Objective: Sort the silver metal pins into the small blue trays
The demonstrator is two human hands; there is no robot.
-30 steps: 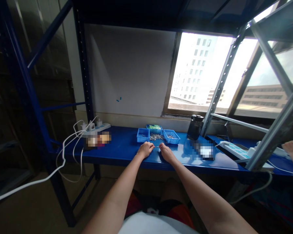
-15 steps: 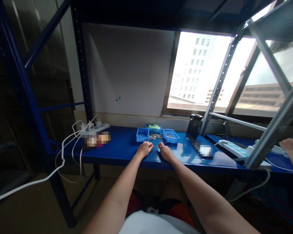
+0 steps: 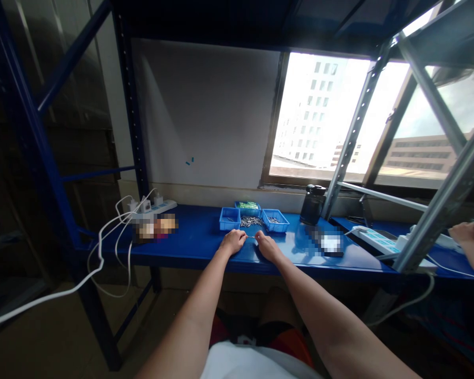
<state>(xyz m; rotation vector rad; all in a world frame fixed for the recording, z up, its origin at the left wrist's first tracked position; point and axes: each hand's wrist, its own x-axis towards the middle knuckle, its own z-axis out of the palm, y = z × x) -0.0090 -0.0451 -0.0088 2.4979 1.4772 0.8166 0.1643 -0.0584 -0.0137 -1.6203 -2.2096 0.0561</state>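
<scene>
My left hand and my right hand rest on the blue shelf top, fingers curled and pinched toward each other. A thin silvery pin-like piece runs between their fingertips; it is too small to name. Just beyond the hands lies a loose heap of small metal parts, flanked by two blue trays. A third blue tray holding green pieces stands behind the heap.
A white power strip with cables lies at the left of the shelf. A dark cylindrical container stands at the right, near a second power strip. Another person's hand reaches in at the far right. Steel rack uprights cross the window.
Both hands stay pinched together at the same place on the shelf. The view has shifted slightly, and the other person's hand at the right edge has drifted a little to the left.
</scene>
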